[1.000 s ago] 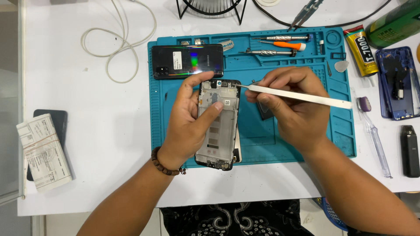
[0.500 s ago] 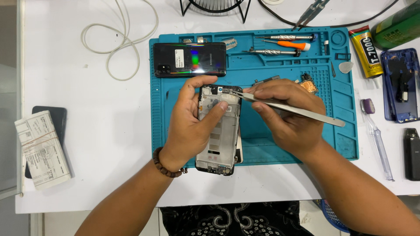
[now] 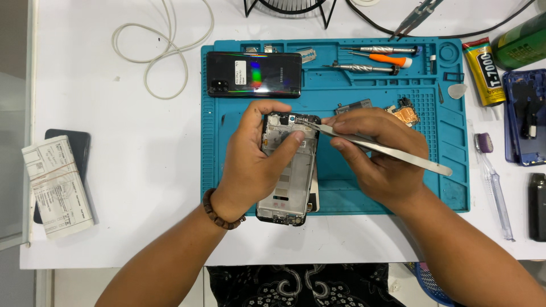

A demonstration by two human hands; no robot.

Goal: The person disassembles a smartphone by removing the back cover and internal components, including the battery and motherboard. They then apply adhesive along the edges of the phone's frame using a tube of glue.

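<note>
The left hand has its grip closed round an opened phone frame at frame centre, thumb pressed on its upper part. The right hand pinches metal tweezers — tips at the frame's top edge — over the blue mat on the white surface.

Yellow glue tube upper right; white banded paper bundle, perhaps packaging, left.
</note>
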